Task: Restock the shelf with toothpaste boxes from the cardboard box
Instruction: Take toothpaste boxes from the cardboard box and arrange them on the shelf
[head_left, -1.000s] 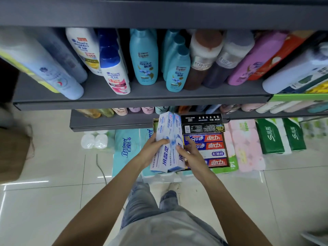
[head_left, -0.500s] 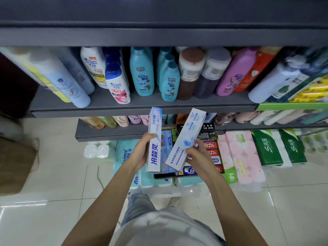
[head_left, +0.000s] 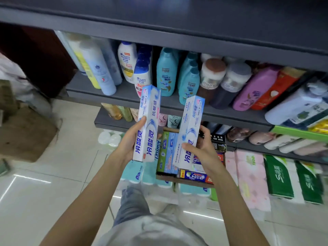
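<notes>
My left hand (head_left: 128, 141) grips a white-and-blue toothpaste box (head_left: 148, 121) near its lower end, held upright. My right hand (head_left: 204, 151) grips a second white-and-blue toothpaste box (head_left: 190, 126), also upright and leaning slightly right. Both boxes are raised in front of the grey shelf (head_left: 124, 94) that holds shampoo bottles. Below my hands sits the open cardboard box (head_left: 184, 181), with several more toothpaste boxes (head_left: 168, 153) lying in it, green, blue and red ones.
Shampoo and lotion bottles (head_left: 166, 71) fill the middle shelf. A dark upper shelf (head_left: 177, 27) runs above them. Tissue packs (head_left: 248, 176) and green packs (head_left: 278, 176) stand on the floor at right. A brown cardboard carton (head_left: 23, 132) sits on the tiled floor at left.
Both hands lifted the pair of toothpaste boxes out of the cardboard box, split them one per hand, and raised them towards the shelves. The view tilted upward.
</notes>
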A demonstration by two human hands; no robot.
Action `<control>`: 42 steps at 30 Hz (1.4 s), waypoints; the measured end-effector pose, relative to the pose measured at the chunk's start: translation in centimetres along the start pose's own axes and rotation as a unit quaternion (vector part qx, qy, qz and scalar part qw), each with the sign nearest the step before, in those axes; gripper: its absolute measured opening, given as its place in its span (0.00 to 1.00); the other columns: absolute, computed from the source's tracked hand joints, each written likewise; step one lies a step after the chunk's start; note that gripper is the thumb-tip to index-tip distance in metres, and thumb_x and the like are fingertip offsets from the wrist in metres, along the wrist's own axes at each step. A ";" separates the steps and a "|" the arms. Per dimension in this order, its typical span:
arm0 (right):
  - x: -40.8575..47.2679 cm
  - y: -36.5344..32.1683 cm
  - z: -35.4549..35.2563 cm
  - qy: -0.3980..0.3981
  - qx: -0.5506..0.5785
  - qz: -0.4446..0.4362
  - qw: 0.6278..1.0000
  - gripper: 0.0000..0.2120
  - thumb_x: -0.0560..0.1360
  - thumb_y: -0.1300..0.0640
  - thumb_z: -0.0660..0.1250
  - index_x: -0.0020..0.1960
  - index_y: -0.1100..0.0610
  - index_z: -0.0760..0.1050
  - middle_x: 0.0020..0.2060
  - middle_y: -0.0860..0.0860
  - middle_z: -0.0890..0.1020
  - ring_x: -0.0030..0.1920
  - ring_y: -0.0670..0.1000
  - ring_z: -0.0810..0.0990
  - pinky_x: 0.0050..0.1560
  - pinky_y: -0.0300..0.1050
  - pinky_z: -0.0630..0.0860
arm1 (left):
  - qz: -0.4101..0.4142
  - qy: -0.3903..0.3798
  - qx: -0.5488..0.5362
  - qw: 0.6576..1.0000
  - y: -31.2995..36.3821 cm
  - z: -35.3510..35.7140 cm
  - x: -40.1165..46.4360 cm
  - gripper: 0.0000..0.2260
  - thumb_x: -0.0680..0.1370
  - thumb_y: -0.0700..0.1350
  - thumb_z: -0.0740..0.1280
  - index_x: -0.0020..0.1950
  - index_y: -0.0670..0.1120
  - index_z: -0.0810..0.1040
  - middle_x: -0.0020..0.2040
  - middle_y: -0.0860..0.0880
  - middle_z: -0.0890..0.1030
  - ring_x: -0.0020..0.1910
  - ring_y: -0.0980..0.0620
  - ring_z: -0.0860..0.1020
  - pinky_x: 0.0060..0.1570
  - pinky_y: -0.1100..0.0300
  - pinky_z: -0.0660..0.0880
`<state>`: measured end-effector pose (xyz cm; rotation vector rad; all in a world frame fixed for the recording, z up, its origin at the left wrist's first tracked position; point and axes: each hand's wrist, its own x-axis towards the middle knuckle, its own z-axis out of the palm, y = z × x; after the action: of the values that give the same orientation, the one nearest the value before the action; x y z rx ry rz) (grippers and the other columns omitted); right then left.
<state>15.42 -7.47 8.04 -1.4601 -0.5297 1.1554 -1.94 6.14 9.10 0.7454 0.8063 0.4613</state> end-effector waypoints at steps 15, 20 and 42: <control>0.4 -15.8 6.8 -0.059 -0.012 -0.193 0.979 0.34 0.56 0.42 0.79 0.60 0.41 0.71 0.50 0.40 0.83 0.50 0.44 0.81 0.42 0.37 0.78 | 0.302 0.007 0.328 0.895 17.5 -1.7 -4.9 0.19 0.64 0.53 0.72 0.52 0.53 0.71 0.44 0.56 0.81 0.39 0.56 0.79 0.39 0.62 0.75; 4.7 -22.2 12.9 -0.071 0.012 -0.242 0.968 0.42 0.48 0.35 0.79 0.59 0.45 0.73 0.45 0.41 0.84 0.45 0.43 0.83 0.40 0.37 0.79 | 0.475 0.054 0.643 0.599 31.1 -4.4 -4.9 0.24 0.70 0.61 0.64 0.62 0.50 0.72 0.51 0.56 0.74 0.52 0.56 0.73 0.53 0.62 0.69; 18.5 -27.8 26.6 0.042 0.044 -0.226 0.972 0.37 0.69 0.63 0.73 0.71 0.47 0.58 0.52 0.53 0.79 0.56 0.53 0.79 0.55 0.49 0.77 | 0.520 -0.037 0.592 0.615 43.6 -6.7 12.0 0.18 0.77 0.56 0.62 0.64 0.52 0.74 0.63 0.50 0.73 0.59 0.54 0.73 0.61 0.56 0.70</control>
<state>7.79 27.95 30.59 -1.2230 -0.6996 0.7445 -3.79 45.15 32.81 2.5452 0.4165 0.9098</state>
